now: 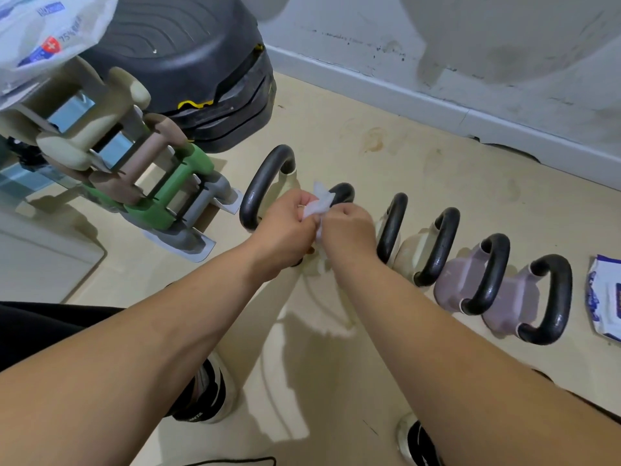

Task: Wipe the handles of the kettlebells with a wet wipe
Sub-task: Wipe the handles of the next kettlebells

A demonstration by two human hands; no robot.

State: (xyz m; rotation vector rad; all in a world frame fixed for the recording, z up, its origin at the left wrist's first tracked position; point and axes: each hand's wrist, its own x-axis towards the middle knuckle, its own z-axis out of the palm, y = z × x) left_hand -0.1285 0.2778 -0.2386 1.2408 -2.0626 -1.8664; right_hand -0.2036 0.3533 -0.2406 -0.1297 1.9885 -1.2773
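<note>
Here, left hand [289, 227] and right hand [347, 230] together, fingers curled, both pinching wet wipe [319, 205] over kettlebell handle [342, 193] just beyond knuckles.

Single head view, wide-angle, looking steeply down and forward, near kettlebell row [445, 237] on floor [420, 163].

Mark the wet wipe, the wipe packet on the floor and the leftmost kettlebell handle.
wet wipe [319, 206]: head view, bunched white middle.
wipe packet [605, 297]: head view, printed front face.
leftmost kettlebell handle [258, 188]: head view, left side of the loop.
</note>
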